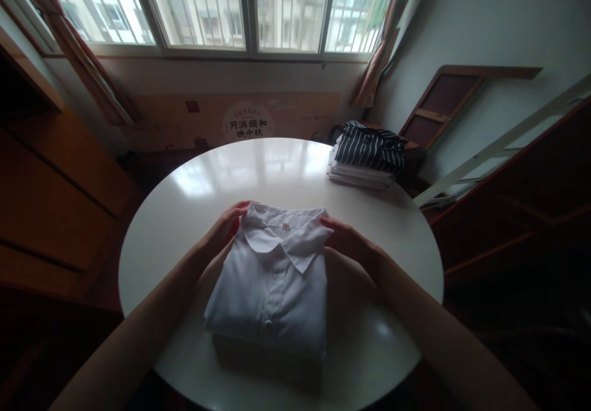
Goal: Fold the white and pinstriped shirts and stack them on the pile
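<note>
A folded white shirt (272,282) lies front up on the round table, its pointed collar away from me and its button placket facing up. My left hand (232,221) grips the shirt's left shoulder edge beside the collar, fingers partly hidden behind the cloth. At the opposite side, my right hand (344,235) has its fingers closed on the collar's right edge, with the thumb out of clear sight. A small label shows inside the neck.
The white round table (161,232) reflects the window. Toward its far right edge sits a stack of folded clothes, a black-and-white striped garment (369,146) on top of white ones (360,174). Wooden cabinets (50,195) stand at left; a long printed box (295,112) lies under the window.
</note>
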`<state>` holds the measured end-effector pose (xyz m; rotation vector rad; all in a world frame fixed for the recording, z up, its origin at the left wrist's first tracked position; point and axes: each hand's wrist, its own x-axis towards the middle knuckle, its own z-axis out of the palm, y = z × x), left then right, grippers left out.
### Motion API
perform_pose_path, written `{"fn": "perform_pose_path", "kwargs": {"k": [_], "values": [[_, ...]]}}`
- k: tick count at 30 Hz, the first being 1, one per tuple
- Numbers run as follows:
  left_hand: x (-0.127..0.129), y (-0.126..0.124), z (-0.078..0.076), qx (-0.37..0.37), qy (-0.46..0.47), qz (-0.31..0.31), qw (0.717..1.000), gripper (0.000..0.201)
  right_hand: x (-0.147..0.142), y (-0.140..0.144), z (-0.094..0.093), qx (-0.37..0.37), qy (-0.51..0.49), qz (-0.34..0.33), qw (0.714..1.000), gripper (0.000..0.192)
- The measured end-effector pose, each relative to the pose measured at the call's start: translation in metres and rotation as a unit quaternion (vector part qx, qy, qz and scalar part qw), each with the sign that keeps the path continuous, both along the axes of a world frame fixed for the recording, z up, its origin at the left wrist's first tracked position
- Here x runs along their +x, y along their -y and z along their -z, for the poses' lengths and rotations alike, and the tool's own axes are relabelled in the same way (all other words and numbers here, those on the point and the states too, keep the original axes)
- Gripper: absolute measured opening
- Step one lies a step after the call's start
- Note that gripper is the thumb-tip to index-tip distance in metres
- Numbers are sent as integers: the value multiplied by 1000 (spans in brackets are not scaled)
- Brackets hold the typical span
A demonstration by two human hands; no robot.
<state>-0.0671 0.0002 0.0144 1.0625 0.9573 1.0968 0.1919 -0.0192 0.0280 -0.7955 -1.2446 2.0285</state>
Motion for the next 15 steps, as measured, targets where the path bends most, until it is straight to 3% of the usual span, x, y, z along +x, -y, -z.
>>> {"fn": "perform_pose_path", "kwargs": {"k": [7,12,15], "values": [[-1,6,1,24,-30,11,999,46,0,-5,7,19,23,29,999,41],[-6,2,0,121,-166,45,978,23,0,-8,11,35,38,69,996,54],[-6,0,0,134,-203,41,969,22,0,-9,11,65,54,77,993,56]]}}
